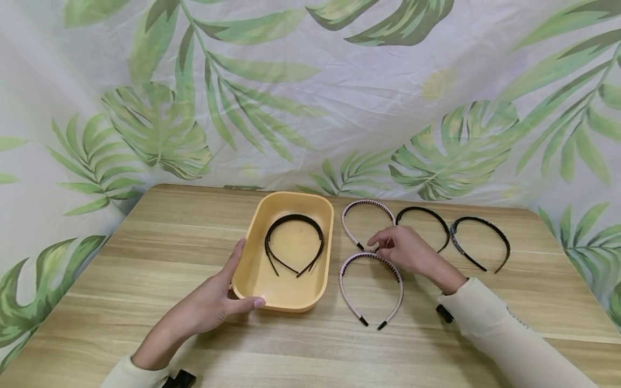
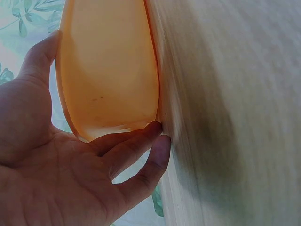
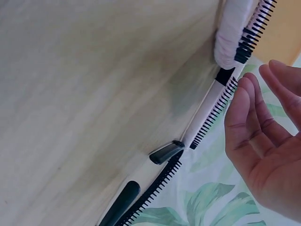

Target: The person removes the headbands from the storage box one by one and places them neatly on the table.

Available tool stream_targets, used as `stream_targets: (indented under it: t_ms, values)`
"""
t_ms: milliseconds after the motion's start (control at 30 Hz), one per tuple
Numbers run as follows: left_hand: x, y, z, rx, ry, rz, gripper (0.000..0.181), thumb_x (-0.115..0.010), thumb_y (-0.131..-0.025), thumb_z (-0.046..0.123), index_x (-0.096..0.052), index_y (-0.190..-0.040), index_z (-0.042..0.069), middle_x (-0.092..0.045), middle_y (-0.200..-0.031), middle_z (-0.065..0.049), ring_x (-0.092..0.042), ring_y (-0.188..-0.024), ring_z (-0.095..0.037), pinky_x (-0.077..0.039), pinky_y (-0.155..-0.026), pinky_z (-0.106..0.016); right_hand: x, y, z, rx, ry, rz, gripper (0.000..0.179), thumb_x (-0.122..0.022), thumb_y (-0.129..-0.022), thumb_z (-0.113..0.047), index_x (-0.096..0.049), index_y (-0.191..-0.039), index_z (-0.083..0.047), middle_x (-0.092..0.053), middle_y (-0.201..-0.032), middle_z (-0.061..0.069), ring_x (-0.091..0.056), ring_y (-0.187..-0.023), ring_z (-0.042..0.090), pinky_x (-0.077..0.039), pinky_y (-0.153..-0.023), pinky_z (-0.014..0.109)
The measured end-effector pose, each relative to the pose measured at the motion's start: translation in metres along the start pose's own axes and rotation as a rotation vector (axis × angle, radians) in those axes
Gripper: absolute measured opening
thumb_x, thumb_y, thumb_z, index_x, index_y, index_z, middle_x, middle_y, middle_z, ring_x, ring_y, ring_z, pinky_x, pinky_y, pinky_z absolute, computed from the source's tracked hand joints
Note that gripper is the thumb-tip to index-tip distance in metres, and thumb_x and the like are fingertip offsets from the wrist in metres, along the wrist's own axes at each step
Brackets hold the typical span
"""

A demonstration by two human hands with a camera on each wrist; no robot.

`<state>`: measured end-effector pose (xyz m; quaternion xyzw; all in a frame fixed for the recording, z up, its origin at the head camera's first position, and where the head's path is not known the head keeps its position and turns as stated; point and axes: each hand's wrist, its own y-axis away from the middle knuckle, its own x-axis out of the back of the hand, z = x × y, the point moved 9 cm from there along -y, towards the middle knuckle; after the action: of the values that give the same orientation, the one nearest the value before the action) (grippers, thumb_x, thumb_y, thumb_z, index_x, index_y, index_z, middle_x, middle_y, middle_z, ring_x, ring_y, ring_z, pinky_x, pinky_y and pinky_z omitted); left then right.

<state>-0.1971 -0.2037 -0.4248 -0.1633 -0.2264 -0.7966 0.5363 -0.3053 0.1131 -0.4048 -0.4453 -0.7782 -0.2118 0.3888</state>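
Note:
My left hand [image 1: 213,299] grips the near left corner of a yellow plastic bin [image 1: 331,226], thumb over the rim, fingers along the outer side. In the left wrist view the fingers touch the bin's wall [image 2: 108,61] close to the tabletop. Inside the bin lie black headbands [image 1: 293,217], apparently two overlapping. My right hand [image 1: 407,250] hovers between two pink headbands, one behind [image 1: 368,202] and one in front [image 1: 342,280]. Its fingers are loosely bent with nothing visible between them. The right wrist view shows this hand apart from the toothed headbands [image 3: 230,42].
Right of the pink pair lie a black headband [image 1: 422,208], partly hidden by the right hand, and a dark one with a speckled side [image 1: 477,219]. The wooden table [image 1: 160,231] ends at a leaf-print cloth [image 1: 271,108] behind.

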Motion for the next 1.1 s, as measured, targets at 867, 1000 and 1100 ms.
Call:
stream_targets:
  t_ms: [867,1000,1100]
  values:
    - [0.002,0.0,-0.001,0.013,-0.028,0.006,0.126,-0.082,-0.092,0.036,0.018,-0.167,0.03,-0.034,-0.162,-0.037,-0.07,-0.105,-0.021,-0.055,-0.085,-0.025,0.007,-0.004,-0.039,0.028,-0.004,0.102,0.017,-0.071,-0.091,0.002,-0.079,-0.106,0.0,-0.071,-0.082,0.004,-0.063,-0.081,0.017,-0.049,-0.074,0.032]
    - [0.002,0.0,-0.002,0.013,-0.017,0.005,0.126,-0.083,-0.092,0.036,0.019,-0.167,0.031,-0.032,-0.163,-0.038,-0.07,-0.105,-0.022,-0.056,-0.084,-0.026,0.009,-0.005,-0.045,0.038,-0.013,0.117,0.017,-0.071,-0.09,0.001,-0.078,-0.106,-0.001,-0.072,-0.085,0.005,-0.063,-0.083,0.018,-0.049,-0.075,0.032]
    - [0.001,0.0,-0.002,0.009,-0.011,0.003,0.126,-0.083,-0.092,0.036,0.019,-0.167,0.031,-0.029,-0.164,-0.037,-0.07,-0.105,-0.022,-0.056,-0.084,-0.026,0.009,-0.007,-0.048,0.037,-0.012,0.12,0.017,-0.071,-0.091,0.0,-0.078,-0.106,-0.001,-0.073,-0.085,0.005,-0.063,-0.084,0.018,-0.049,-0.077,0.033]
